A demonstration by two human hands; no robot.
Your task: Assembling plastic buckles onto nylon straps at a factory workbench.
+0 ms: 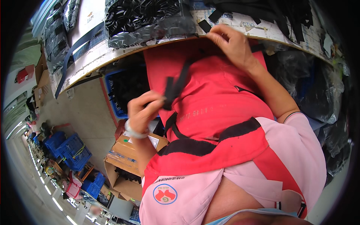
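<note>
My left hand (140,114), at the middle left in front of the red apron (210,97), is closed on a black webbing strap (182,77). The strap looks doubled and blurred by motion near the fingers, and it runs up toward the table edge. My right hand (234,47) is at the table's near edge with thumb and fingers pinched together. A short black strap end (204,26) sticks out at its fingertips. Whether both hands hold one and the same strap I cannot tell.
On the table (90,63), a clear bag of black plastic buckles (142,17) lies beside more black straps (258,11). A loose strap (69,56) hangs over the left edge. Below stand a blue crate (112,93) and a cardboard box (123,153). Plastic bags (318,90) are at right.
</note>
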